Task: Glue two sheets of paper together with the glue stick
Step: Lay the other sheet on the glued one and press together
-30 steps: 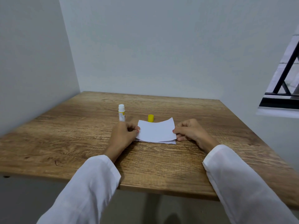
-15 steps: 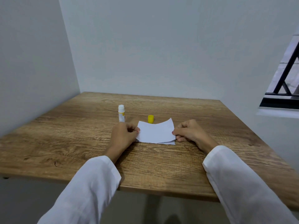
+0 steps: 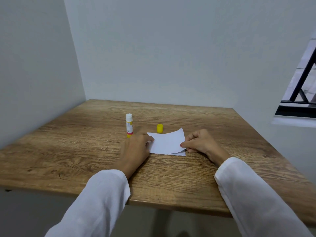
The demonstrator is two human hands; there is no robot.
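1. The top sheet is lying over the bottom sheet near the middle of the table. Only a thin strip of the bottom sheet is showing at the near right corner, so the two are not fully matched.
2. I think the paper is very light and soft. The far right corner is curling up, and it looks easy to crease or to slide out of place. The edges seem the best place for holding it, while the middle is pressed flat.
3. The left hand is pinching the left edge of the top sheet with curled fingers.
4. The right hand is pinching the right edge between thumb and fingers, just above the showing strip.
5. The glue stick is standing upright and open behind the left hand, apart from it.
6. Its yellow cap is standing just behind the far edge of the paper.
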